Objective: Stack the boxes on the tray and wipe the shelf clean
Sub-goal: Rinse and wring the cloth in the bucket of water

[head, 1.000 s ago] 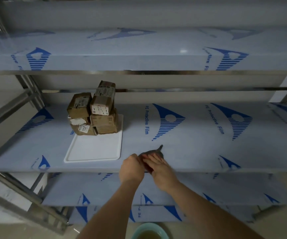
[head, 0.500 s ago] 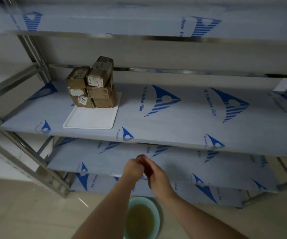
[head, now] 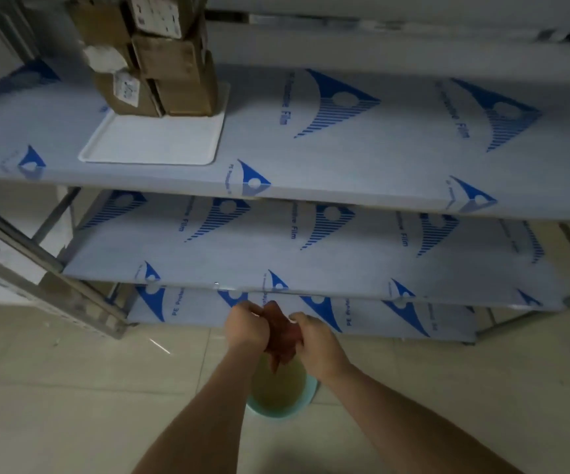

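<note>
Brown cardboard boxes (head: 160, 63) stacked at the back of white tray (head: 150, 145) – tray on film-covered shelf (head: 362, 155), left side.

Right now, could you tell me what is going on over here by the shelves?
A person is holding a reddish cloth between both hands, the left hand and the right hand gripping it, above a pale green basin of yellowish liquid on the floor. It looks like wringing, though no drips show. On the shelf above, the cardboard boxes already stand stacked at the back of the white tray.
</note>
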